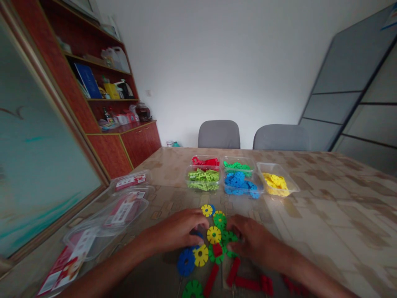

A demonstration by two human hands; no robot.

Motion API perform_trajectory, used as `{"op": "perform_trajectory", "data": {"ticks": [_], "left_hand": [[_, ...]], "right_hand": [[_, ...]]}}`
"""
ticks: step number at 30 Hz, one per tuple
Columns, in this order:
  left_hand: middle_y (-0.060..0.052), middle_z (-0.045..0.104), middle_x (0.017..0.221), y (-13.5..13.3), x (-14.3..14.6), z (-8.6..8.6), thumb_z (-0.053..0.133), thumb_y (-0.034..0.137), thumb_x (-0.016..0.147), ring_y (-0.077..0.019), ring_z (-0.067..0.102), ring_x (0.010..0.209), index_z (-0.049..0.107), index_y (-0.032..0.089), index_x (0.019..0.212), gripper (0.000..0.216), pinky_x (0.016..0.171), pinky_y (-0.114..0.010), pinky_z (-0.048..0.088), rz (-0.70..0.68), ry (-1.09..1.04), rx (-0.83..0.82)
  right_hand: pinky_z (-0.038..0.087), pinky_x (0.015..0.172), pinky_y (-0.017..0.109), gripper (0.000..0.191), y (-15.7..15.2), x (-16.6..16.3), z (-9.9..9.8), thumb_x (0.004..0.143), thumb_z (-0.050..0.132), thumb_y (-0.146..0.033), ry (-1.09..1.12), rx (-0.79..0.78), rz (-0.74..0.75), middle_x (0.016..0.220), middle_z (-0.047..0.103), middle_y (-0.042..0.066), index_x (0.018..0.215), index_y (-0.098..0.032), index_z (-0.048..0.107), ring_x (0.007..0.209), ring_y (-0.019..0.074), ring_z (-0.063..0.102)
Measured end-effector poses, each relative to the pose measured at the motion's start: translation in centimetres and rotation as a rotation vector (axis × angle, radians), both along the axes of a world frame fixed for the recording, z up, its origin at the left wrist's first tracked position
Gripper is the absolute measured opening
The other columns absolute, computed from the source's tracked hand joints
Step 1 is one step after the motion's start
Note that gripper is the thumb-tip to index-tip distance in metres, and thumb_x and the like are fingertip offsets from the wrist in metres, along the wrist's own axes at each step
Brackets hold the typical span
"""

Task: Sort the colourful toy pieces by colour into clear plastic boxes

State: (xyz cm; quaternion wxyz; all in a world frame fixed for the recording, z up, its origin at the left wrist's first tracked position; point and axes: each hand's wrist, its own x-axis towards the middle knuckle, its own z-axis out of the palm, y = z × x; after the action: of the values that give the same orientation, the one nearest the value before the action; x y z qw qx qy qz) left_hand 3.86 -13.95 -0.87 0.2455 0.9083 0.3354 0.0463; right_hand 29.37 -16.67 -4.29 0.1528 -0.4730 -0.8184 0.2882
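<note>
- Your left hand [189,229] is curved at the left of the disc cluster, thumb and fingers apart; a blue disc [197,237] shows in the gap, but whether that grip pinches it you cannot tell from this view.
- Your right hand [246,234] is bent over the green discs [230,237] at the cluster's right; fingers mask the contact, so its grip cannot be confirmed.
- The yellow disc [210,236] lies between both hands, with a red block [217,249] just on its near side.
- Advised: steady the cluster from the right, take loose discs by the rim, and line up slot with slot before pressing.
- Advised: push straight and gently; a twist would likely pop joined discs apart.
- Discs: flat, round, notched at the rim, holed in the middle; apparently smooth, stiff plastic.
- Red bars [211,280], straight and narrow, lie near you on the patterned tabletop [313,215].
- Far side: clear tubs [288,180] hold pieces sorted by colour.
- Left: thin clear lids [122,211] with printed labels, some overlapping.
</note>
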Motion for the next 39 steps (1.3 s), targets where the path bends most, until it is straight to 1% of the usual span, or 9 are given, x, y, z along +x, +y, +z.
{"op": "perform_trajectory", "data": {"ticks": [4,8,12,16,19,25,33,36,39], "left_hand": [[0.001,0.057,0.1,-0.3,0.5,-0.1,0.073,0.022,0.076,-0.0178,0.055,0.091,0.058,0.023,0.107,0.033,0.075,-0.023,0.038,-0.005,-0.003,0.003],[0.0,0.056,0.107,-0.7,0.9,-0.5,0.079,0.027,0.07,-0.0196,0.055,0.097,0.056,0.024,0.109,0.045,0.078,-0.024,0.038,0.01,-0.003,0.015],[0.002,0.056,0.097,-0.8,0.7,-0.8,0.079,0.024,0.068,-0.0176,0.055,0.09,0.057,0.022,0.095,0.036,0.07,-0.022,0.037,0.059,0.011,0.011],[0.002,0.056,0.096,-0.7,0.4,-0.4,0.074,0.022,0.072,-0.0174,0.055,0.09,0.058,0.022,0.092,0.025,0.072,-0.022,0.038,0.038,0.021,-0.006],[0.0,0.057,0.099,-0.9,0.7,-0.3,0.073,0.026,0.074,-0.0196,0.055,0.093,0.058,0.024,0.101,0.031,0.074,-0.024,0.04,0.055,0.017,0.006],[-0.005,0.051,0.124,-1.5,1.9,-0.7,0.08,0.032,0.068,-0.026,0.048,0.115,0.052,0.028,0.123,0.061,0.095,-0.032,0.037,0.029,-0.024,0.001],[0.0,0.052,0.102,-1.4,1.2,-0.6,0.066,0.015,0.075,-0.0183,0.053,0.096,0.053,0.022,0.092,0.022,0.079,-0.024,0.04,0.034,-0.029,-0.002],[0.0,0.052,0.1,-1.2,0.8,-0.6,0.06,0.01,0.075,-0.0185,0.053,0.096,0.052,0.022,0.091,0.021,0.08,-0.025,0.04,0.051,-0.016,0.032],[-0.002,0.053,0.106,-1.2,0.8,-0.6,0.063,0.014,0.077,-0.0205,0.052,0.101,0.054,0.024,0.1,0.027,0.086,-0.028,0.039,0.05,-0.034,0.048]], "right_hand": [[0.037,0.067,0.028,0.025,-0.3,-0.2,-0.4,0.065,0.068,-0.021,-0.062,0.021,-0.07,0.091,0.06,0.004,0.087,-0.019,0.056,0.081,0.0199,0.053],[0.033,0.059,0.024,0.024,0.1,0.3,-0.6,0.063,0.067,-0.016,0.04,-0.03,-0.027,0.078,0.058,-0.002,0.081,-0.02,0.052,0.073,0.0151,0.051],[0.031,0.053,0.022,0.026,0.6,0.7,-0.2,0.064,0.062,-0.011,0.091,-0.095,-0.001,0.069,0.054,-0.005,0.087,-0.02,0.054,0.065,0.0128,0.05],[0.034,0.057,0.024,0.018,0.5,0.8,0.6,0.072,0.058,-0.016,0.087,-0.091,0.01,0.072,0.059,-0.002,0.088,-0.019,0.061,0.069,0.0152,0.054],[0.038,0.062,0.026,0.022,0.0,0.4,0.7,0.07,0.06,-0.015,0.039,-0.075,-0.021,0.081,0.065,0.001,0.091,-0.02,0.064,0.076,0.0182,0.057],[0.04,0.073,0.029,0.029,-0.6,0.0,-0.1,0.063,0.068,-0.015,-0.009,-0.022,-0.057,0.094,0.065,0.002,0.09,-0.021,0.061,0.089,0.0218,0.058],[0.038,0.062,0.024,0.025,-0.2,0.0,0.1,0.064,0.067,-0.011,0.185,-0.092,0.051,0.077,0.061,-0.004,0.082,-0.021,0.052,0.072,0.0147,0.054],[0.04,0.063,0.024,0.027,0.4,-0.2,-0.3,0.066,0.064,-0.01,0.242,-0.067,0.046,0.08,0.062,-0.003,0.088,-0.021,0.054,0.073,0.0153,0.055],[0.043,0.07,0.027,0.032,1.2,-0.4,-0.6,0.067,0.06,-0.006,0.271,-0.022,-0.008,0.088,0.065,0.0,0.097,-0.019,0.055,0.081,0.0173,0.059]]}}
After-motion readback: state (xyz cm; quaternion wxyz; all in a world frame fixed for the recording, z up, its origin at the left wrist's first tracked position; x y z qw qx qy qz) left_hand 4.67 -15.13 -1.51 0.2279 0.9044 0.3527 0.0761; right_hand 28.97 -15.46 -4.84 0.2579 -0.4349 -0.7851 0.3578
